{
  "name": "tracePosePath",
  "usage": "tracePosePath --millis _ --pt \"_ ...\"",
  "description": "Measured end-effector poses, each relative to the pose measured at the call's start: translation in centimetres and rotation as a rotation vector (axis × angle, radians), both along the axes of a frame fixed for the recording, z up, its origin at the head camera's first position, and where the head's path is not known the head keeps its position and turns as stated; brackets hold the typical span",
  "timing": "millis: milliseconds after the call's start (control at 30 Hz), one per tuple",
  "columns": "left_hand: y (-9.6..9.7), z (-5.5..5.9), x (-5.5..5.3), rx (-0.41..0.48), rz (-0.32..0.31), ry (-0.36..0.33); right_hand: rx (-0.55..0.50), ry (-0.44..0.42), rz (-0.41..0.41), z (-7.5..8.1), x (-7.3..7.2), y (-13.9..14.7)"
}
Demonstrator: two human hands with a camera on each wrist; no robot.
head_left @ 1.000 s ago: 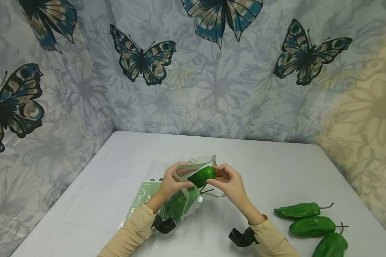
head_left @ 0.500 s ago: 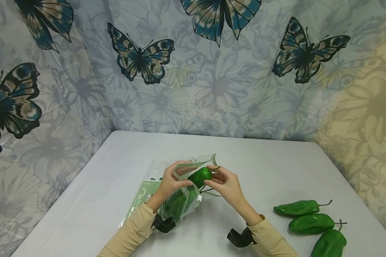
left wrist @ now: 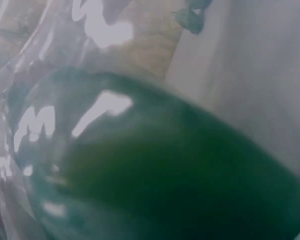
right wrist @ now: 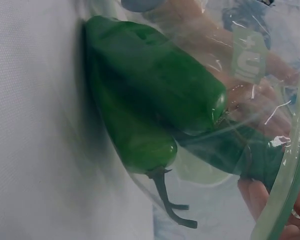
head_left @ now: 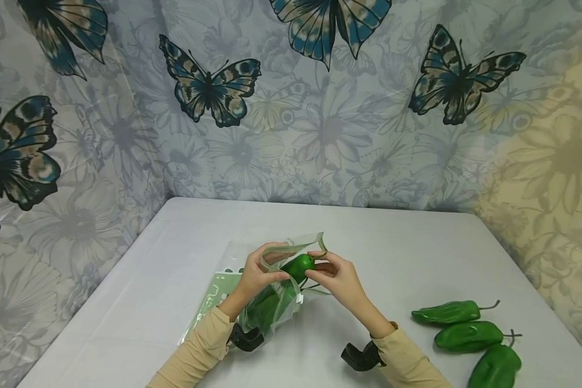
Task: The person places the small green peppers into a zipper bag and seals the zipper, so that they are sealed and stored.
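My left hand [head_left: 261, 272] grips the mouth of a clear zip bag [head_left: 297, 249] with a pale green rim, holding it apart. My right hand [head_left: 340, 277] pinches the stem end of a green pepper [head_left: 298, 267], which lies tip-first in the bag's mouth. Two more green peppers lie inside; the right wrist view shows the upper pepper [right wrist: 160, 75] and the lower pepper [right wrist: 135, 137] through the plastic, the lower one's stem pointing toward the opening. A pepper [left wrist: 165, 160] behind glossy plastic fills most of the left wrist view. The left palm is hidden.
Three loose green peppers lie at the right of the white table [head_left: 397, 242]: a slim pepper [head_left: 446, 313], a middle pepper [head_left: 468, 337] and a front pepper [head_left: 496, 369]. A flat green-printed clear packet [head_left: 215, 293] lies under the left forearm. A butterfly-patterned cloth [head_left: 330, 134] hangs behind.
My right hand has moved slightly left, pushing the pepper a little deeper into the bag's mouth. The left hand keeps its grip on the bag, nearly still.
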State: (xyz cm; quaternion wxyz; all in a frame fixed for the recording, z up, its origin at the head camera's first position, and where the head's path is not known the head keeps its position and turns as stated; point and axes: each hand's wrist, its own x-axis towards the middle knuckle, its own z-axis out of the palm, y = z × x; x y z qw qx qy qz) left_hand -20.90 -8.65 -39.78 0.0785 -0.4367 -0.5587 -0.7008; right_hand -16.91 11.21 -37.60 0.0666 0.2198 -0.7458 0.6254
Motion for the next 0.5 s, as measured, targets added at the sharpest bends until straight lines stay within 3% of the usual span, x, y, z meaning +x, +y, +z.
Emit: tracePosePath --millis 200,367,500 --pt "0.0 0.0 0.1 -0.017 0.004 -0.012 0.084 -0.011 -0.019 1.1 0.6 -0.5" --pt "0.0 0.0 0.2 -0.014 0.0 -0.008 0.136 -0.023 -0.015 0.0 -0.2 -0.3" --pt "0.0 0.1 0.2 -0.012 -0.014 -0.014 0.125 0.0 0.042 -0.4 -0.5 -0.2"
